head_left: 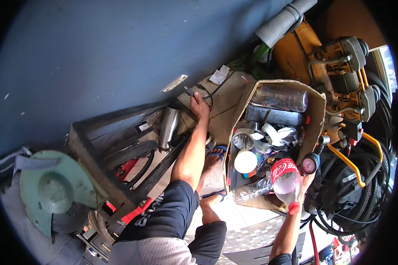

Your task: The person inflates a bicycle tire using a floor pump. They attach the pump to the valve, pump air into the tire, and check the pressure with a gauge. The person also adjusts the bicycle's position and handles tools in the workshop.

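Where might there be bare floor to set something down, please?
Between the left hand and the cardboard box, floor tiles lie bare, a black cable crossing their far end. Inside the box, bottles crowd together; right of it stands a yellow-handled machine. Left of the hand, a steel cylinder and dark frame take up room.

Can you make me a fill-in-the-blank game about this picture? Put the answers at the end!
1. The person's ____ hand holds the small black plug.
2. The clear plastic bottle with a red label has a ____ cap.
3. The big open brown box is made of ____.
4. The large smooth wall is painted ____.

Answers: left; red; cardboard; blue.
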The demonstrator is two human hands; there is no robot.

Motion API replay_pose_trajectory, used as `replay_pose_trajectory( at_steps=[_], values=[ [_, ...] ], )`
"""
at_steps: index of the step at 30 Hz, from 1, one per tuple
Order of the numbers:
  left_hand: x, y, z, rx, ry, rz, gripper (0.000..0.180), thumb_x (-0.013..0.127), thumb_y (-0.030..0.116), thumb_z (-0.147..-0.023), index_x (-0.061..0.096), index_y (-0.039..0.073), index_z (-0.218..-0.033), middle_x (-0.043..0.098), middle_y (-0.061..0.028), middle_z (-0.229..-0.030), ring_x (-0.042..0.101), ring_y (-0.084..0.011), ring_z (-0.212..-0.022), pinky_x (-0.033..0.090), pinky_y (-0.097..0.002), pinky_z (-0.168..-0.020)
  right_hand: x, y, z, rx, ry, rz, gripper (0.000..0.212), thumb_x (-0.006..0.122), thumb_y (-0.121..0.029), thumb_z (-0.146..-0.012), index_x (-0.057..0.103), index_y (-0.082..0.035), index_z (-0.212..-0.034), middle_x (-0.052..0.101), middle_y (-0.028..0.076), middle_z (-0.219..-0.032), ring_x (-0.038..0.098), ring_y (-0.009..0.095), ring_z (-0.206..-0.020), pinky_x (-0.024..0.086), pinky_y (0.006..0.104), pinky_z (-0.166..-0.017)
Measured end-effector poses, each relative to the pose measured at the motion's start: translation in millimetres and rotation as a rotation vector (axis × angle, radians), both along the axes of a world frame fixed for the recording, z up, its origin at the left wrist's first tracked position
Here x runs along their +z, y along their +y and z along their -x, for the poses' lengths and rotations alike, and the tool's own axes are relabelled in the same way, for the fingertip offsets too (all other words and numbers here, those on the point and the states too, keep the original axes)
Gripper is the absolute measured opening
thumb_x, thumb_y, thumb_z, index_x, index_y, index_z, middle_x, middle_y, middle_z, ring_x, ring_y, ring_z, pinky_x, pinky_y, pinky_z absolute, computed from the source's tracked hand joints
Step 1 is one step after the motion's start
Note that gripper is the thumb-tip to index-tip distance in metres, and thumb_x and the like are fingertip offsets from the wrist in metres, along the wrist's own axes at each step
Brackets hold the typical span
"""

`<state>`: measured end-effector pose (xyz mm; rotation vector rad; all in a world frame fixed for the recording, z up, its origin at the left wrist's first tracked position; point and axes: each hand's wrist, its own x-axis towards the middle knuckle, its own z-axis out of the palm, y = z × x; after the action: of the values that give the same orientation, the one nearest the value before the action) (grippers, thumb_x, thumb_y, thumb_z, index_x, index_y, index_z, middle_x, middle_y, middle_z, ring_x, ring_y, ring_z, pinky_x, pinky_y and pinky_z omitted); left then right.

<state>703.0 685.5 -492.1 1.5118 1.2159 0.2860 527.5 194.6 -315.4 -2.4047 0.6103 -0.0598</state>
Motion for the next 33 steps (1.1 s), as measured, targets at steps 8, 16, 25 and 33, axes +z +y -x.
replay_pose_trajectory(
  at_steps=[8,16,25,33],
  values=[
    [44.6,24.7,-27.0,-0.073,0.054,-0.006,0.056,0.049,0.049,-0.113,0.064,-0.005,-0.111,0.069,-0.0169,-0.107,0.071,-0.0286,-0.077,0.061,-0.0380,-0.047,-20.6,-1.4,-33.8,0.049,-0.077,0.031,0.072,0.083,-0.011,-0.080,0.053,-0.005,-0.145,0.072,0.017,-0.120,0.071,0.026,-0.108,0.054,0.0371,-0.099],
    [44.0,26.6,-31.8,-0.018,0.083,0.028,0.055,0.049,0.051,-0.113,0.067,0.000,-0.113,0.067,-0.0133,-0.112,0.071,-0.0269,-0.080,0.062,-0.0364,-0.048,-32.8,-6.3,-47.8,0.086,-0.114,0.054,0.071,0.083,-0.012,-0.080,0.053,-0.005,-0.145,0.072,0.017,-0.119,0.071,0.026,-0.107,0.054,0.0370,-0.098],
    [34.2,45.4,-34.7,-0.157,0.157,-0.168,0.062,0.042,0.046,-0.114,0.065,-0.012,-0.113,0.072,-0.0285,-0.102,0.074,-0.0385,-0.067,0.065,-0.0448,-0.057,-20.3,2.7,-60.0,0.069,-0.018,-0.092,0.072,0.084,-0.016,-0.080,0.053,-0.011,-0.145,0.074,0.017,-0.116,0.073,0.033,-0.107,0.055,0.0399,-0.095],
    [32.9,66.3,-50.0,-0.135,0.312,-0.121,0.060,0.047,0.047,-0.113,0.068,-0.009,-0.118,0.072,-0.0230,-0.115,0.077,-0.0345,-0.082,0.063,-0.0403,-0.045,-36.6,-10.9,-58.6,0.080,-0.035,-0.121,0.076,0.085,-0.009,-0.082,0.051,-0.008,-0.150,0.072,0.016,-0.120,0.071,0.028,-0.107,0.055,0.0383,-0.095]
  ],
)
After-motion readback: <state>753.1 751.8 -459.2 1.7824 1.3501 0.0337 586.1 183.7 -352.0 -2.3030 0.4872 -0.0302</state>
